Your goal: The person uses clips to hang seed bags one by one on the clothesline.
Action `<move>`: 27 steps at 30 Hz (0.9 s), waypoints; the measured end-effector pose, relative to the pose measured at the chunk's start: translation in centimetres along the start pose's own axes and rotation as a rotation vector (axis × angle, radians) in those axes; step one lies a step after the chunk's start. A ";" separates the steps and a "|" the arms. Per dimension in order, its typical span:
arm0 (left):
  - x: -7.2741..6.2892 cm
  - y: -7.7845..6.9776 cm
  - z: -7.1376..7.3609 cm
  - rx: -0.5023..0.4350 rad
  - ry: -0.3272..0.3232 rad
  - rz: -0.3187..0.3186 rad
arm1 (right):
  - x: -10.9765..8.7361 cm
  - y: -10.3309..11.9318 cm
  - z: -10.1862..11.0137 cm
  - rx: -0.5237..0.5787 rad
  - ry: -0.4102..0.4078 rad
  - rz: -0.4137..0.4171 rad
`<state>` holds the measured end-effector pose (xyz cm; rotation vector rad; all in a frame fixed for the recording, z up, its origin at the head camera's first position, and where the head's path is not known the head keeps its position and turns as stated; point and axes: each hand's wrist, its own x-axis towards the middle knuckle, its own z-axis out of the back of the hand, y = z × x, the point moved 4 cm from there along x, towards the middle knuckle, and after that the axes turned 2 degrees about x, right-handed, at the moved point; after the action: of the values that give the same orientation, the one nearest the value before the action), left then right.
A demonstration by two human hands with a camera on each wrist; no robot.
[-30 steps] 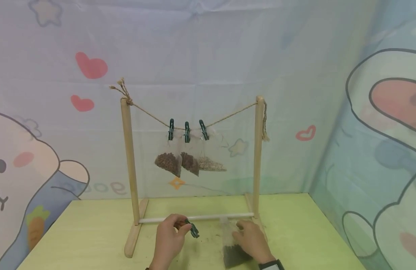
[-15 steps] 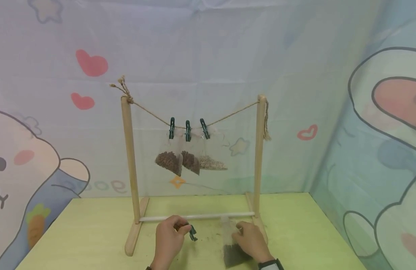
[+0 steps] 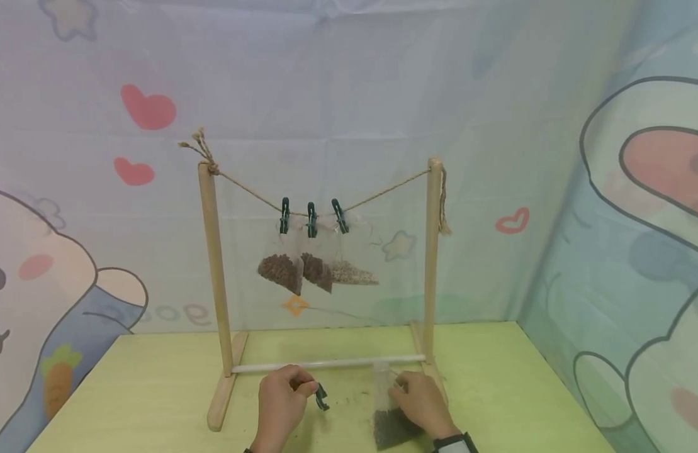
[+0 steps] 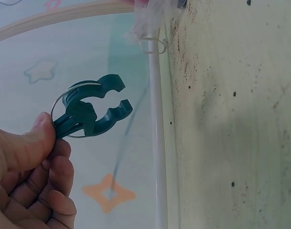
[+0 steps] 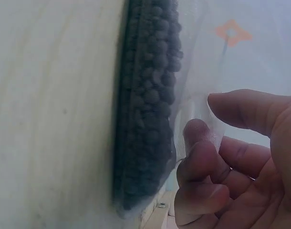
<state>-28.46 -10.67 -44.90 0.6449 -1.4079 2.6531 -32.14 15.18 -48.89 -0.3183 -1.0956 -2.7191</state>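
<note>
My left hand (image 3: 282, 399) pinches a dark green spring clip (image 3: 321, 397) by its handles, thumb on one side. In the left wrist view the clip's (image 4: 86, 112) two ends stand apart with nothing between them. My right hand (image 3: 423, 401) holds a clear plastic bag (image 3: 395, 429) by its side edge, fingers curled at the film. Small round dark pellets (image 5: 152, 100) fill the bag's lower part, low over the table. Behind both hands, two bags of brown pellets (image 3: 279, 270) and one of pale grains (image 3: 351, 274) hang clipped on a rope (image 3: 243, 186).
The rope sags between two wooden posts (image 3: 215, 270) with wooden feet (image 3: 221, 402). A white bar (image 3: 349, 363) joins the posts low down, just beyond the hands. The yellow-green table (image 3: 128, 402) meets a printed cloth backdrop (image 3: 326, 94).
My left hand has lowered slightly and the clip in it has turned to point more downward. The right hand stays at the bag almost unmoved.
</note>
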 end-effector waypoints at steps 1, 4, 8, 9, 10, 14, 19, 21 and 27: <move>0.0 0.0 0.0 0.000 0.001 0.003 | 0.0 0.0 0.1 0.003 0.002 -0.001; -0.1 -0.1 -0.1 0.003 0.003 0.006 | -0.1 0.0 0.2 0.021 0.009 -0.007; -0.2 -0.3 -0.2 0.005 0.005 0.008 | -0.1 -0.1 0.4 0.033 0.005 0.002; -0.2 -0.4 -0.2 0.003 0.005 0.008 | -0.1 -0.1 0.5 0.039 0.004 0.004; -0.2 -0.4 -0.2 -0.001 0.006 0.007 | -0.1 -0.1 0.6 0.045 0.005 0.007; -0.4 -0.7 -0.3 -0.010 0.010 0.000 | -0.1 0.1 1.1 0.045 0.001 0.024; -0.5 -1.1 -0.3 -0.008 0.011 0.002 | -0.2 0.5 2.1 0.032 0.009 0.077; -0.4 -1.4 -0.3 -0.006 0.006 -0.003 | -0.2 0.8 2.5 0.047 0.025 0.085; -0.5 -2.3 0.1 -0.011 -0.013 -0.046 | -0.4 2.0 3.9 0.075 0.074 0.106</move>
<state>-27.43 -9.30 -43.23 0.6859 -1.3924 2.6084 -30.74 16.50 -44.95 -0.2538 -1.1246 -2.5687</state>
